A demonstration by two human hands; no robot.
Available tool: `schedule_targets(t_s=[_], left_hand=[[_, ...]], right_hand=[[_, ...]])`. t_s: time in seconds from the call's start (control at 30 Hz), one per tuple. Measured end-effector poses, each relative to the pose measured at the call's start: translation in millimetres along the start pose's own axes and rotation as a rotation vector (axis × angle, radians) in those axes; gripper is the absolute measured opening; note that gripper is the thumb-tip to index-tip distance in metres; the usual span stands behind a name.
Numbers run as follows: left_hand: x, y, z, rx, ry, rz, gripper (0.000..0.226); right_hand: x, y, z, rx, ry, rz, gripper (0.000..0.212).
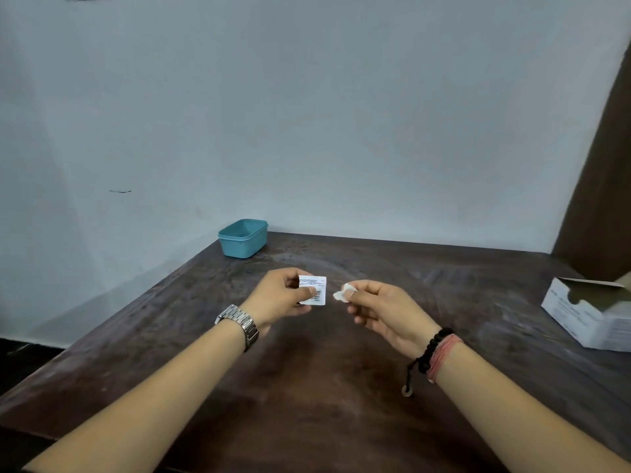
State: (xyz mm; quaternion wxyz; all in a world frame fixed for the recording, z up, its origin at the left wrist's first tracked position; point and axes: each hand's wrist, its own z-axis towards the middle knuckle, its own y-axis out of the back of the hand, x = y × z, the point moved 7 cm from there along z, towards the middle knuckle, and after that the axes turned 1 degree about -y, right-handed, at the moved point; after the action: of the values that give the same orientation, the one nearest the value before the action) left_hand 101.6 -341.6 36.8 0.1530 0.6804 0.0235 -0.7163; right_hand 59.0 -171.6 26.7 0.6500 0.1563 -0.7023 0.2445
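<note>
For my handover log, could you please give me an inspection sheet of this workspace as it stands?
Surface: dark wooden table, worn, with pale scuffs toward the far side.
Job's things: small white printed sachet, held above the table; small white wad beside it, not touching it.
Clutter: teal tub, open, at the far left corner; white cardboard box, flap open, at the right edge.
Grips: left hand pinches the sachet; right hand pinches the wad at its fingertips.
Cables: nothing seen.
Surroundings: pale wall behind the table; brown panel at far right.
</note>
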Motion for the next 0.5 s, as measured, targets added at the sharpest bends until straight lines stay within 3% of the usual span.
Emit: schedule_targets(t_s=[0.37,0.5], left_hand=[[-34,-93,-17,0.209,-0.050,-0.189,0.021],[-52,-118,-27,0.283,-0.084,-0.251,0.020]], right_hand=[[46,49,-45,-0.237,0.223,-0.390,0.007],[58,68,-63,-0.303,0.254,-0.419,0.013]])
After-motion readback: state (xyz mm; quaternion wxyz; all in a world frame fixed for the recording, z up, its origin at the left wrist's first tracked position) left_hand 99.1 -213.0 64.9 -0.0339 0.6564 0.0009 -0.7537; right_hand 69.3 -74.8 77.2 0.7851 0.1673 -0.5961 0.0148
